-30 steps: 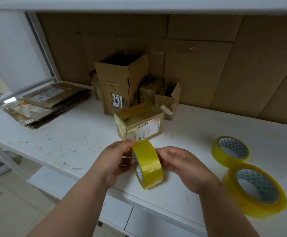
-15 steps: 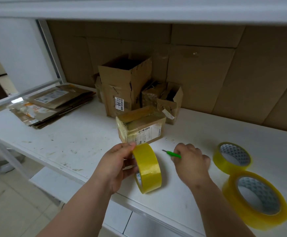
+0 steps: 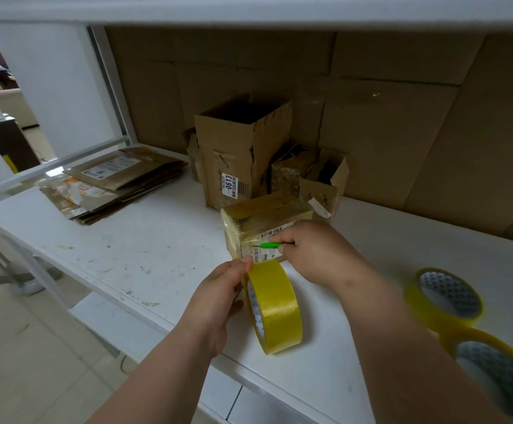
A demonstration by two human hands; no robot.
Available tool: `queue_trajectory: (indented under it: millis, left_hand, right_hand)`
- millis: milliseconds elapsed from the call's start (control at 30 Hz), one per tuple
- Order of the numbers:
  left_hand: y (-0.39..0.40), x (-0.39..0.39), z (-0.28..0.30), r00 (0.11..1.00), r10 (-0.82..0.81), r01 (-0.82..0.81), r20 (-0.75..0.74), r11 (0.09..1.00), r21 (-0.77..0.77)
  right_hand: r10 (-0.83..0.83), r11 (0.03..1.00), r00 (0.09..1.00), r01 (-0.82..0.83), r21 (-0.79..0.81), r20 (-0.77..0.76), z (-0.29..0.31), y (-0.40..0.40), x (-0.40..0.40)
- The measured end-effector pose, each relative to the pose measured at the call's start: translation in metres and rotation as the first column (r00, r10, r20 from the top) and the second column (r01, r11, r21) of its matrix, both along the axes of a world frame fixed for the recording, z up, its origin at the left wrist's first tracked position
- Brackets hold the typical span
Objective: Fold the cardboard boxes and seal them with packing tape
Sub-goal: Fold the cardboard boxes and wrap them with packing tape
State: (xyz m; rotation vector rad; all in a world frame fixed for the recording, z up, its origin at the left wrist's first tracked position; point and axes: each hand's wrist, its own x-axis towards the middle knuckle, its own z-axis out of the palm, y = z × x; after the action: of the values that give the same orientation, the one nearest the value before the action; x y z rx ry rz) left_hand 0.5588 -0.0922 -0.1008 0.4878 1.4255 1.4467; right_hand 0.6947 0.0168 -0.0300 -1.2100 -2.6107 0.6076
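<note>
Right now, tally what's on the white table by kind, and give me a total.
Yellow tape rolls: 3 (one held upright, two lying flat)
Taped box with label: 1
Open-topped boxes: 2 (tall one, small one); others behind are too hidden to count
Stack of flattened cardboard: 1
Green-handled tool: 1
Total: 8

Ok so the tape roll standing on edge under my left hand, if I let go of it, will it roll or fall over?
The tape roll stands on its rim, so it may roll or tip once the left hand releases it. The white table looks smooth, so little would stop it. It is hollow, so probably light.
</note>
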Motion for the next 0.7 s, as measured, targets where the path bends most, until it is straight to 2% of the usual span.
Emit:
queue_trajectory:
  millis: [133,300,567,700]
  left_hand:
    - [0.001,-0.002,-0.001,0.999,-0.040,0.040,0.026,0.999,0.016]
    - [0.004,-0.001,-0.002,0.999,-0.049,0.048,0.020,0.998,0.036]
    - [0.006,-0.003,-0.003,0.998,-0.057,0.059,-0.028,0.996,0.071]
    - [0.006,-0.007,-0.001,0.998,-0.047,0.048,-0.040,0.998,0.028]
  right_hand:
    - [0.030,0.999,0.994,-0.031,0.006,0.105,0.004,0.007,-0.012]
    - [0.075,0.996,0.983,-0.080,0.026,0.167,0.006,0.011,-0.020]
    - [0.120,0.988,0.973,-0.136,0.069,0.196,0.000,0.015,-0.035]
    - [0.083,0.995,0.987,-0.089,0.033,0.140,-0.007,0.021,-0.032]
